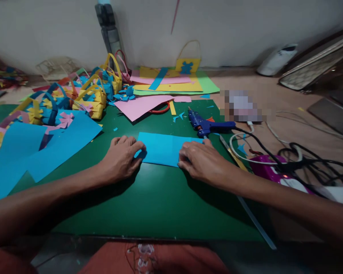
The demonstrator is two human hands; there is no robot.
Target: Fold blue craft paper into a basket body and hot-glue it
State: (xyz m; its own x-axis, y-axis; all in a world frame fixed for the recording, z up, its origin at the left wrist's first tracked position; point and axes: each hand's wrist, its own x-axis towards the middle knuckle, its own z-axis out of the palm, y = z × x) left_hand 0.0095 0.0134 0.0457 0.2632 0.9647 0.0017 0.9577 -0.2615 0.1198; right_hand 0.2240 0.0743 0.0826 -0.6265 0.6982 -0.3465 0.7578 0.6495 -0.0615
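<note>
A blue strip of paper, seemingly folded lengthwise, lies across the green board. At its left end my left hand is closed, thumb and fingers pinching the paper. My right hand grips the strip near its right end, with fingers curled over it. Part of the right end is hidden behind that hand. Just beyond my right hand lies a blue glue gun, its nozzle pointing away to the left. Larger blue paper sheets rest to the left of my left hand.
Several small paper baskets crowd the back left. Behind the strip are pink paper, red-handled scissors and stacked coloured sheets. On the right sit a purple power strip, tangled cables and a clear glue stick.
</note>
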